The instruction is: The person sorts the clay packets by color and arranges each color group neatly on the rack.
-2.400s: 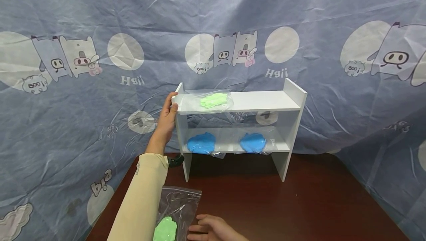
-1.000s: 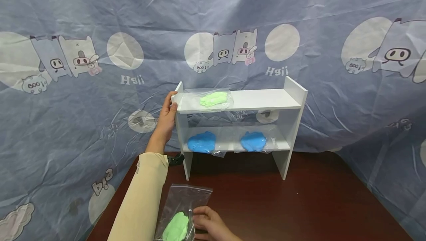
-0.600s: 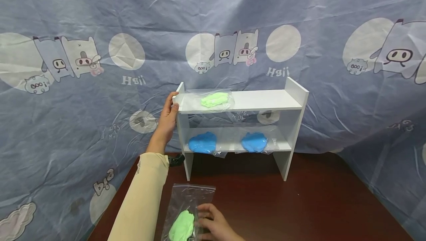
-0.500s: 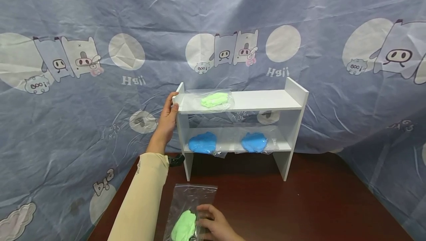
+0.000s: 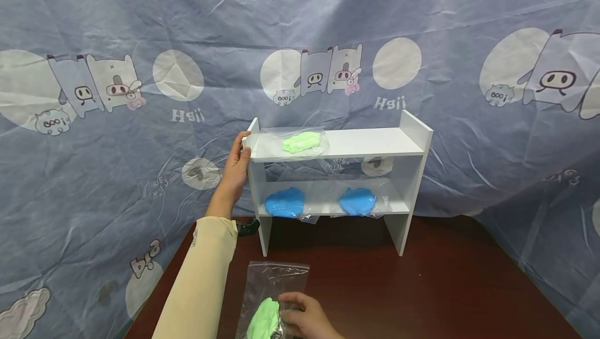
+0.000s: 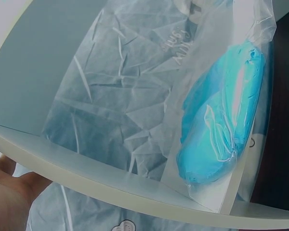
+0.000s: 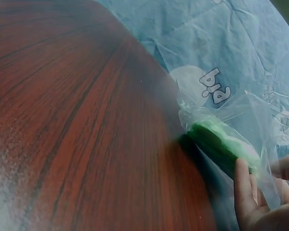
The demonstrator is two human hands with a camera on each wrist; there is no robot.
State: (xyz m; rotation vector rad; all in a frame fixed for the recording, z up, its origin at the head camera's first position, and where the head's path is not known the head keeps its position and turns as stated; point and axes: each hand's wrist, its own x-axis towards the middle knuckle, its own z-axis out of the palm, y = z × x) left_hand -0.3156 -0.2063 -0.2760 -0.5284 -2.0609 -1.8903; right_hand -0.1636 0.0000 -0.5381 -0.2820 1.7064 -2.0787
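My left hand [image 5: 236, 164] grips the upper left side panel of a white two-tier shelf [image 5: 375, 142]; in the left wrist view its fingers [image 6: 36, 183] lie against the panel's edge. Low in the head view, my right hand [image 5: 307, 315] pinches the right side of a clear zip bag [image 5: 276, 275] with a soft light-green lump [image 5: 264, 321] inside. The right wrist view shows this green lump [image 7: 221, 147] in the bag, with fingers [image 7: 242, 192] against its near end. The bag's bottom runs out of the head view.
A bagged green lump [image 5: 301, 142] lies on the upper tier's left part. On the lower tier are two bagged blue lumps, one at left [image 5: 285, 202], one at right [image 5: 357, 202]. The shelf stands on a dark red-brown table [image 5: 422, 287] before a patterned cloth [image 5: 140, 172].
The bag with the green lump has shifted right from beside the left sleeve. My right hand's fingers have closed on its right side. The left hand and the shelf keep their places.
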